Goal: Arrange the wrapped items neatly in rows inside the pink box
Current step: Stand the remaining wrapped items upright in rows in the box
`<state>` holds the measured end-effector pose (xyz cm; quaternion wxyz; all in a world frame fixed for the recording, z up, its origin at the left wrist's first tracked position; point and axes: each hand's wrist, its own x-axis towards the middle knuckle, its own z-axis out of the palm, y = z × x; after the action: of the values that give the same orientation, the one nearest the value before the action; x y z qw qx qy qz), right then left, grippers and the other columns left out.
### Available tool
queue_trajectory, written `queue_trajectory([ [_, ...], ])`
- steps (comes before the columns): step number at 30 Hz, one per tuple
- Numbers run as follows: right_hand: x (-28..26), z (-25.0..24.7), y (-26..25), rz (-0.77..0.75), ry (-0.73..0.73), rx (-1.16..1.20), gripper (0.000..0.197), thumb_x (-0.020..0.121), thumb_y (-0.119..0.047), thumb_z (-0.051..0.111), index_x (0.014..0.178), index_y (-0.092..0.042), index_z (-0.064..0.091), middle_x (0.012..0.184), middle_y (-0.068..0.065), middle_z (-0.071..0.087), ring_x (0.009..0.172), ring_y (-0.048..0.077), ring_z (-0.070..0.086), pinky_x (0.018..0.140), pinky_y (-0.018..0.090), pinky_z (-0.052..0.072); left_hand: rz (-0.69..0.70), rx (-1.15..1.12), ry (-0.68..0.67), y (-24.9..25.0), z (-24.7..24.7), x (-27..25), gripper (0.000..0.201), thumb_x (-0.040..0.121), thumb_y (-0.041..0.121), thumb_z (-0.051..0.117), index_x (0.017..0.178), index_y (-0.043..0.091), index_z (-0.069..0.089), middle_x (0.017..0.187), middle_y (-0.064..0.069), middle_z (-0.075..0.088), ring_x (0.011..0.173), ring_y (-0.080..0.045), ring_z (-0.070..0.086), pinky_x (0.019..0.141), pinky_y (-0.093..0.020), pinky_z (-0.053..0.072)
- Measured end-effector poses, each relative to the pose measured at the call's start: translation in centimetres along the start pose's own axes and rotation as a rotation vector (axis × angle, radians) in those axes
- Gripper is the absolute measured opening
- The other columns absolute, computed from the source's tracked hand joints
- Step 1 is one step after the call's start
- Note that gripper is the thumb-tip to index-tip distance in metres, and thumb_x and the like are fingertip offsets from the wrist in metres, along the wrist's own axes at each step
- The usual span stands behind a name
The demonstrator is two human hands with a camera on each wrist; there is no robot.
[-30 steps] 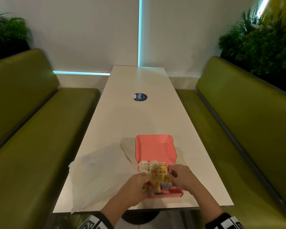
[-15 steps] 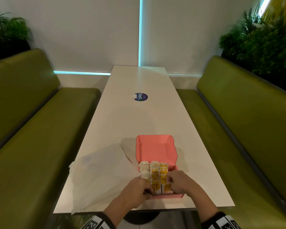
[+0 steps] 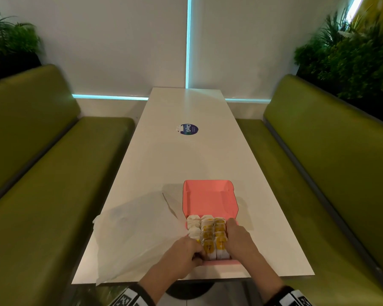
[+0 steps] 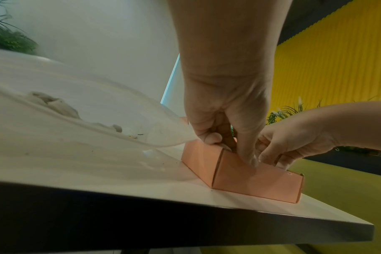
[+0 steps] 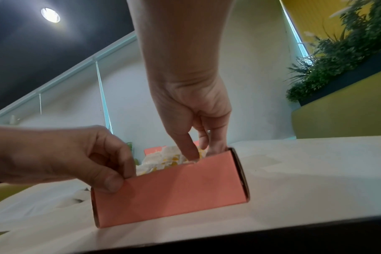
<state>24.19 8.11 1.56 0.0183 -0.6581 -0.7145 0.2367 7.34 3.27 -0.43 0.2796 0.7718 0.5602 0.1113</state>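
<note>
Reaching further along the box's right wall than half a second ago, the right hand (image 3: pixel 238 238) presses straight fingers beside the yellow-and-white wrapped items (image 3: pixel 210 235) in the open pink cardboard box (image 3: pixel 209 197) near the white table's (image 3: pixel 186 155) near edge. From the left wrist, the left hand (image 4: pixel 224 110) pinches the box's left near corner. From the right wrist, that pinch sits on the front wall.

The room was dim, with soft light. A round ceiling lamp (image 5: pixel 50 15) glowed with a fuzzy ring. Thin blue light strips (image 3: pixel 188 41) shone on the wall. The white table (image 3: pixel 186 155) looked bright, with pale shadows. Picture edges bent outward. Both close-up wrist pictures were blurry and a bit grainy.
</note>
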Motion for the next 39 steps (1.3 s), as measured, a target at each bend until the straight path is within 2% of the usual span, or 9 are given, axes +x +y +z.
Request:
queue_trajectory([
  [5,-0.5,-0.8,-0.2,0.008,-0.073,-0.069,0.009,0.089,-0.018,0.053,0.097,-0.017,0.056,0.094,0.003,0.057,0.084,0.016,0.056,0.074,0.021,0.044,0.005,0.016,0.003,-0.1,0.2,0.0,0.022,0.089,0.024,0.059,0.109,0.022,0.069,0.109,0.002,0.066,0.099,-0.013,0.058,0.087,-0.016,0.041],
  [10,-0.3,0.7,-0.3,0.075,-0.117,-0.043,0.029,0.091,-0.02,0.044,0.112,-0.008,0.061,0.101,0.007,0.062,0.081,0.017,0.051,0.07,0.024,0.04,-0.007,0.0,0.003,0.0,0.1,-0.1,0.021,0.088,0.025,0.06,0.106,0.023,0.07,0.107,0.003,0.067,0.098,-0.012,0.058,0.092,-0.019,0.045],
  [13,-0.4,0.9,-0.5,0.067,-0.096,-0.057,0.02,0.088,-0.016,0.046,0.097,-0.012,0.064,0.09,0.002,0.061,0.08,0.017,0.052,0.069,0.024,0.042,-0.004,-0.014,-0.003,0.1,0.1,0.0,0.021,0.089,0.024,0.06,0.108,0.023,0.07,0.109,0.004,0.067,0.1,-0.012,0.059,0.094,-0.02,0.045],
  [15,-0.7,0.8,-0.6,0.038,-0.073,-0.071,0.022,0.088,-0.015,0.047,0.068,-0.024,0.05,0.074,-0.004,0.051,0.077,0.014,0.046,0.065,0.02,0.039,-0.007,-0.027,-0.004,0.2,0.1,-0.1,0.022,0.089,0.022,0.061,0.109,0.023,0.07,0.109,0.004,0.067,0.101,-0.011,0.058,0.096,-0.019,0.044],
  [18,-0.9,0.5,-0.6,0.01,-0.074,-0.067,0.039,0.088,-0.013,0.047,0.058,-0.029,0.027,0.076,-0.003,0.05,0.079,0.013,0.044,0.061,0.018,0.036,-0.012,-0.041,-0.006,0.3,0.1,-0.1,0.022,0.089,0.021,0.061,0.109,0.024,0.07,0.11,0.005,0.067,0.102,-0.01,0.057,0.095,-0.018,0.044],
  [25,-1.1,0.5,-1.1,0.013,-0.054,-0.023,0.032,0.092,-0.015,0.046,0.063,-0.024,0.037,0.071,-0.007,0.046,0.065,0.01,0.04,0.069,0.021,0.037,-0.034,-0.034,-0.011,0.4,0.1,0.0,0.023,0.089,0.021,0.061,0.111,0.024,0.069,0.111,0.005,0.066,0.099,-0.01,0.059,0.092,-0.012,0.042],
  [28,-1.2,0.5,-1.0,0.005,-0.041,-0.02,0.018,0.092,-0.019,0.049,0.1,-0.01,0.062,0.101,0.003,0.064,0.082,0.016,0.056,0.074,0.02,0.039,-0.039,-0.065,0.012,0.7,-0.3,-0.5,0.022,0.087,0.023,0.064,0.109,0.024,0.07,0.109,0.006,0.066,0.097,-0.008,0.059,0.093,-0.015,0.045],
  [33,-2.3,-0.5,-0.7,-0.111,0.072,-0.038,0.03,0.095,-0.019,0.043,0.121,-0.013,0.057,0.125,0.004,0.051,0.104,0.019,0.057,0.088,0.022,0.043,0.011,-0.206,0.231,0.0,-2.0,-2.4,0.012,0.078,0.025,0.074,0.089,0.024,0.073,0.083,0.018,0.055,0.076,0.0,0.049,0.067,-0.008,0.038],
  [39,-3.6,-0.7,-3.8,-0.494,-0.009,-0.074,0.028,0.09,-0.012,0.048,0.112,-0.017,0.064,0.117,0.001,0.053,0.107,0.019,0.051,0.09,0.028,0.039,-0.074,-0.057,0.536,-4.0,-3.4,-7.6,0.018,0.062,0.022,0.086,0.07,0.03,0.072,0.08,0.021,0.047,0.081,-0.003,0.044,0.072,-0.016,0.036],
])
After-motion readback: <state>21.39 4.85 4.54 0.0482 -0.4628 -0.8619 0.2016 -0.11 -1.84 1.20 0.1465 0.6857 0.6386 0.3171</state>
